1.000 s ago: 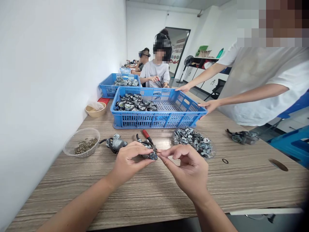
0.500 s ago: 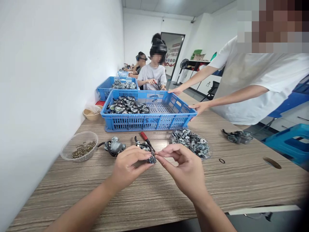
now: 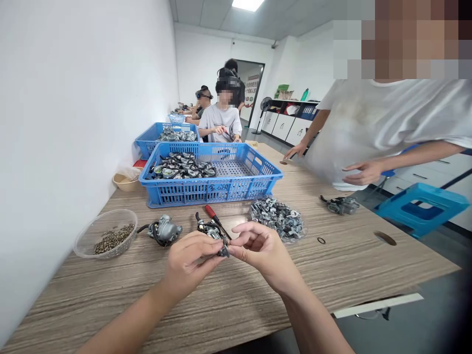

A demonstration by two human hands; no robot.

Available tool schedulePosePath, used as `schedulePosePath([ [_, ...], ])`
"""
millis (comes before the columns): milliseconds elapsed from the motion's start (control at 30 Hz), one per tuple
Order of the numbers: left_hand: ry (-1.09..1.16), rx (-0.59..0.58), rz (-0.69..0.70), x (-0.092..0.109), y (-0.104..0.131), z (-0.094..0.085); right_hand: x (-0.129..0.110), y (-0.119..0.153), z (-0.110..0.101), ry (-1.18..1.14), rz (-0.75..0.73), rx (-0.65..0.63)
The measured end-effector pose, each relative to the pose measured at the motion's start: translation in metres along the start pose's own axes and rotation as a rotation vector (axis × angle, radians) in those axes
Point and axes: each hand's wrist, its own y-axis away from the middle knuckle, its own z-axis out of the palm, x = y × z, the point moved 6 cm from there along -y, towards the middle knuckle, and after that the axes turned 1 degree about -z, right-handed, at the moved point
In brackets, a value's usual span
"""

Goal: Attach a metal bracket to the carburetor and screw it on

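My left hand (image 3: 186, 260) pinches a small dark-grey metal part (image 3: 223, 251) between thumb and fingers above the table. My right hand (image 3: 267, 253) meets it from the right, thumb and index finger closed at the part's edge; whatever is between those fingertips is too small to make out. Just behind lie a carburetor (image 3: 208, 228), partly hidden by my hands, and a screwdriver (image 3: 211, 213) with a red handle. Another carburetor (image 3: 167, 231) sits to the left, beside a clear bowl (image 3: 81, 246) of small brass-coloured screws. Right of centre, a clear container holds a heap of metal parts (image 3: 278, 219).
A blue crate (image 3: 214, 189) with several carburetors stands behind, another blue crate (image 3: 147, 142) farther back. To the right are a black ring (image 3: 321, 240), a carburetor (image 3: 342, 205) and a table hole (image 3: 385, 238). A co-worker (image 3: 379, 132) stands at the right edge near a blue stool (image 3: 420, 209).
The standing co-worker has let go of the blue crate and drawn both hands back. My view has turned slightly right; my hands stay together at the small metal part.
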Motion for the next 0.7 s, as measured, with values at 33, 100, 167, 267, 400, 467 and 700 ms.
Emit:
schedulePosePath([
  [33, -0.003, -0.001, 0.001, 0.0, 0.0, 0.0, 0.002, 0.001, 0.0, -0.025, 0.023, -0.004],
  [100, -0.001, -0.001, 0.012, 0.002, -0.001, 0.0, 0.006, 0.002, 0.001, -0.073, 0.048, -0.014],
  [167, 0.008, 0.005, 0.029, 0.004, -0.002, 0.0, 0.008, 0.002, 0.002, -0.126, 0.055, -0.027],
  [267, 0.008, 0.003, 0.06, 0.007, -0.004, 0.0, 0.011, 0.002, 0.007, -0.215, 0.098, -0.06],
  [400, -0.011, 0.006, 0.073, 0.007, -0.003, -0.001, 0.017, 0.003, 0.014, -0.244, 0.149, -0.086],
  [467, -0.014, 0.011, 0.065, 0.005, -0.002, -0.001, 0.018, 0.004, 0.015, -0.214, 0.134, -0.077],
  [700, 0.014, 0.006, 0.014, 0.0, 0.001, 0.0, 0.022, 0.008, 0.007, -0.092, 0.012, -0.044],
])
